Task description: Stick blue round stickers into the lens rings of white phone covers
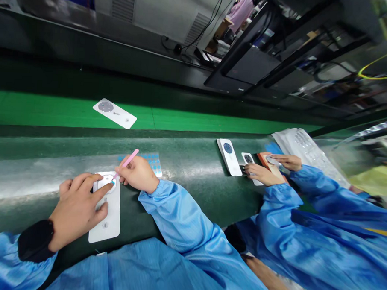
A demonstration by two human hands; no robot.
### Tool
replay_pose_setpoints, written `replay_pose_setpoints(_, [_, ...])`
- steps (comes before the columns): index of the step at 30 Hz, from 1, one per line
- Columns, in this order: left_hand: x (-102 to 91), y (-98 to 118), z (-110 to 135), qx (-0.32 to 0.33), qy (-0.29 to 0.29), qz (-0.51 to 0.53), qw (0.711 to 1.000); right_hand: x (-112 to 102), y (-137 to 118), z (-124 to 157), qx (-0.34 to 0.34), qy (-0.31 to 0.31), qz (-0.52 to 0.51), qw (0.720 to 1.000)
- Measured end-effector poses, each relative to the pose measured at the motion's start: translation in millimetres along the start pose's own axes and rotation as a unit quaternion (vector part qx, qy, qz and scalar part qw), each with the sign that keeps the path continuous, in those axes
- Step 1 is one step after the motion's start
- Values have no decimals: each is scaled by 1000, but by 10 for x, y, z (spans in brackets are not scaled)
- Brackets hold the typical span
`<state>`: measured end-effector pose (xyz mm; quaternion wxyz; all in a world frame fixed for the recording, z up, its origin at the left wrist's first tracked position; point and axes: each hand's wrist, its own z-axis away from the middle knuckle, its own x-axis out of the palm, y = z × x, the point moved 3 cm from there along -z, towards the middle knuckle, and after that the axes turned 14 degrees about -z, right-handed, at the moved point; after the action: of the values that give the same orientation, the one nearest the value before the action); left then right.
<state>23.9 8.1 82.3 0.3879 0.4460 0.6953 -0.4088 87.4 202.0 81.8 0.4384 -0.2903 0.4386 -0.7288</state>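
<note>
A white phone back panel (113,218) with a round camera area at its far end lies before me on the bench. My left hand (78,200) rests on it with fingers spread, the index fingertip beside a small blue dot (112,182) on the camera area. In my right hand (137,172) is a slim pink stick-like tool (130,158), pinched between the fingers, its lower end near that dot. Partly hidden behind the right hand is a clear sheet of blue round stickers (154,162). A black band covers my left wrist.
Another white panel (124,119) lies on the green belt (169,118). To the right is a stack of white panels (233,161). A co-worker's hands (264,174) handle a white panel and an orange item (272,167). Clear plastic packaging (308,152) lies beyond.
</note>
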Motion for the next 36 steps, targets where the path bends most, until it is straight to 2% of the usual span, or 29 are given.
replay_pose_setpoints(4, [-28, 15, -3, 4, -2, -4, 1000, 1, -42, 17, 13, -1, -55, 998])
replay_pose_setpoints(10, [23, 9, 33, -14, -80, -6, 997, 10, -52, 10, 13, -3, -69, 998])
replay_pose_setpoints(16, [40, 29, 52, -17, -60, 13, 998, 11, -41, -2, 5, -2, -52, 999])
replay_pose_setpoints(24, [54, 20, 58, 2, -41, -11, 999, 22, -67, -6, -4, -9, -42, 999])
replay_pose_setpoints(32, [105, 31, 52, -30, -75, 8, 997, 18, -31, -37, -6, -5, -44, 999])
replay_pose_setpoints(36, [129, 44, 63, -26, -50, 0, 998, 20, -24, -50, -7, -2, -50, 999])
